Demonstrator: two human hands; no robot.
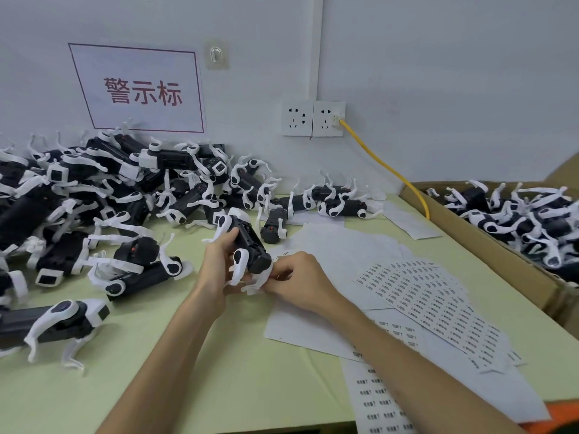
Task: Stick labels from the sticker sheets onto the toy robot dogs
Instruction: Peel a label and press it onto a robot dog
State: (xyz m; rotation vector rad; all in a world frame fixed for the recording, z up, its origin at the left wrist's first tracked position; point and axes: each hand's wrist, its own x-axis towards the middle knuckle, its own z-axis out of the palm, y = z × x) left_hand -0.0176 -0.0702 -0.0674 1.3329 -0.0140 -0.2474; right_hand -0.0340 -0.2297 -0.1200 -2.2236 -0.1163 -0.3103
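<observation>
Two-handed, held a toy robot dog (249,242) just above the table (188,386), near its middle, black body tilted and white head pointing away toward the wall. Gripped the body with the left hand (217,261), fingers curled round it, thumb over the top. Pinched with the curled fingertips of the right hand (300,280) at the white leg part at the dog's near end; could not tell of any sticker between those fingertips.

Worked beside sticker sheets (438,305) fanned out and overlapping on the table just right of the right hand, covered in rows of small printed labels (407,278), with more under the right forearm toward the near edge. Had blank white sheets (338,245) lying beyond and beneath them.

Faced a heap of toy dogs (94,195), black and white, piled along the left of the table and against the wall, legs sticking up, one on its side at the near left. Had a cardboard box (488,242) at the right edge of the table, more toy dogs (517,220) inside.

Looked toward a wall sign (141,89) with red characters in a red border, a clear hook (216,54) beside it, two white sockets (313,118) lower right, and a yellow cable (385,166) plugged into the right one and running down toward the box.
</observation>
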